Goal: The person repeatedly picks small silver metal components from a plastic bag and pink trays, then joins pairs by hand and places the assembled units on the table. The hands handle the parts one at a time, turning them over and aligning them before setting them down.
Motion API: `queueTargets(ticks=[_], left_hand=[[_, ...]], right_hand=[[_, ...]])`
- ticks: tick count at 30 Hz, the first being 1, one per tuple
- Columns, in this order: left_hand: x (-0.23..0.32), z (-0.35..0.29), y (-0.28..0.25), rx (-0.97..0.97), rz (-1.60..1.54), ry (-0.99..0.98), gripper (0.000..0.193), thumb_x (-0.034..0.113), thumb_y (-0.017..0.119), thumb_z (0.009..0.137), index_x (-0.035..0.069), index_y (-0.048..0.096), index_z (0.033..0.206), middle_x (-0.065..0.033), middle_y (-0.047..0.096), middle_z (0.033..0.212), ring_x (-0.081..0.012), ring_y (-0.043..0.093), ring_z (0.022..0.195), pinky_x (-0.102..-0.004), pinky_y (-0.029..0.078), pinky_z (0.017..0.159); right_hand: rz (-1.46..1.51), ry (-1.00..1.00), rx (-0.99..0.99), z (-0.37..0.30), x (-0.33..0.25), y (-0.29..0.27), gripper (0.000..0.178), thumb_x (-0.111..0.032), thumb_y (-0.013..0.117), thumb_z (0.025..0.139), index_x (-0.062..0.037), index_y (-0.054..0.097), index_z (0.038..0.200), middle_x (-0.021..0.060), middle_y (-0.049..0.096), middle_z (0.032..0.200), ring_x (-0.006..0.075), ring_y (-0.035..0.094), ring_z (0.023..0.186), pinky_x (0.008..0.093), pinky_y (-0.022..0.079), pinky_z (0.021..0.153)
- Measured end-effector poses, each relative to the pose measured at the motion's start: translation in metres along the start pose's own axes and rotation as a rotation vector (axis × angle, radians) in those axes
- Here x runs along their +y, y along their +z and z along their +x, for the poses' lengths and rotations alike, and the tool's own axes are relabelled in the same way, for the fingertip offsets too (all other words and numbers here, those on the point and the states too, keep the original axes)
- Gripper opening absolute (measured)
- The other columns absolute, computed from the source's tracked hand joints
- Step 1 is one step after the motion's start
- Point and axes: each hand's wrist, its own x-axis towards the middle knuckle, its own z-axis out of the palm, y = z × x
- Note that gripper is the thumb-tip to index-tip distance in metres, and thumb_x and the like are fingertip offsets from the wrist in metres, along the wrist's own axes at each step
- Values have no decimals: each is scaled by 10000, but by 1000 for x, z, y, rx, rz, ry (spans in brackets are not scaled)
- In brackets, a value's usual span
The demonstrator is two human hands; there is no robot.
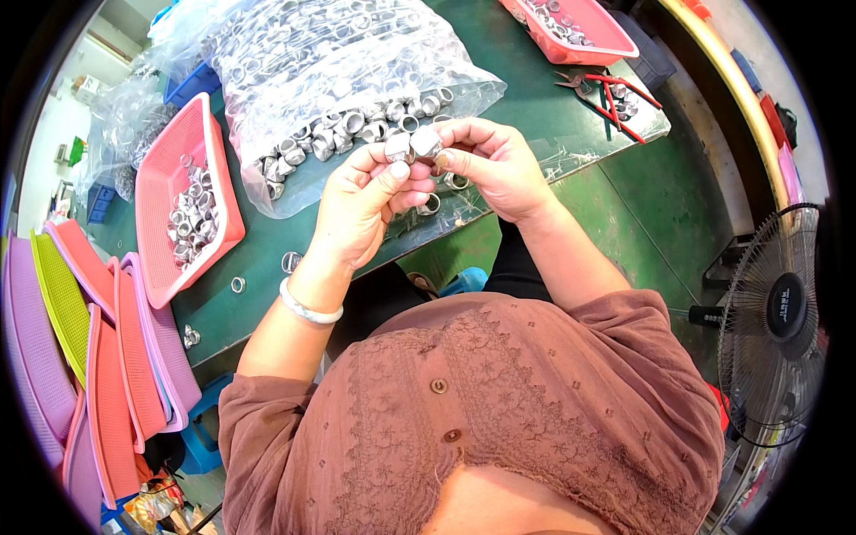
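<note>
Close together over the table's front edge, both my hands hold silver metal rings with broad flat tops. My left hand [361,201] pinches one silver ring [399,147] between thumb and fingers. Another flat-topped ring [427,141] is gripped by my right hand [497,169], right beside the first; whether the two touch I cannot tell. Just beyond my fingers, many similar rings [354,122] spill from the mouth of a large clear plastic bag [357,45]. Loose rings [429,205] lie under my hands near the edge.
Left of the bag stands a pink basket [230,209] with rings in it; a second pink basket [615,40] is at the far right. Red-handled pliers [615,94] lie on the green table [267,312]. Stacked coloured baskets [111,392] crowd the left, and a fan [785,308] the right.
</note>
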Motion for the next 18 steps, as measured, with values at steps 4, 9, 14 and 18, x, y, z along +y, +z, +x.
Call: queueTargets(ticks=[4, 9, 14, 18], left_hand=[[0, -1, 1, 11, -9, 4, 168, 94, 546, 872, 7, 535, 1014, -112, 626, 918, -186, 633, 805, -276, 533, 717], [3, -2, 2, 22, -114, -79, 148, 112, 538, 878, 17, 549, 991, -105, 633, 889, -195, 636, 807, -275, 534, 717], [1, -2, -2, 27, -197, -122, 132, 120, 530, 884, 20, 563, 964, -102, 636, 880, -199, 638, 808, -272, 534, 716], [0, -3, -3, 23, -227, -131, 127, 117, 530, 884, 21, 565, 958, -103, 634, 878, -200, 637, 808, -276, 535, 719]], right_hand=[[-10, 2, 21, 0, 0, 2, 181, -13, 611, 798, 25, 594, 974, 51, 619, 919, 105, 578, 830, 241, 474, 764], [-28, 7, 42, -2, -2, 6, 177, -18, 616, 797, 26, 600, 967, 48, 623, 899, 96, 570, 810, 231, 466, 746], [-44, 6, 70, -2, -1, 11, 175, -24, 621, 795, 25, 602, 961, 45, 624, 884, 92, 569, 794, 226, 464, 732], [-60, -3, 84, -3, 3, 10, 169, -18, 622, 793, 24, 596, 954, 43, 619, 877, 90, 570, 787, 223, 467, 725]])
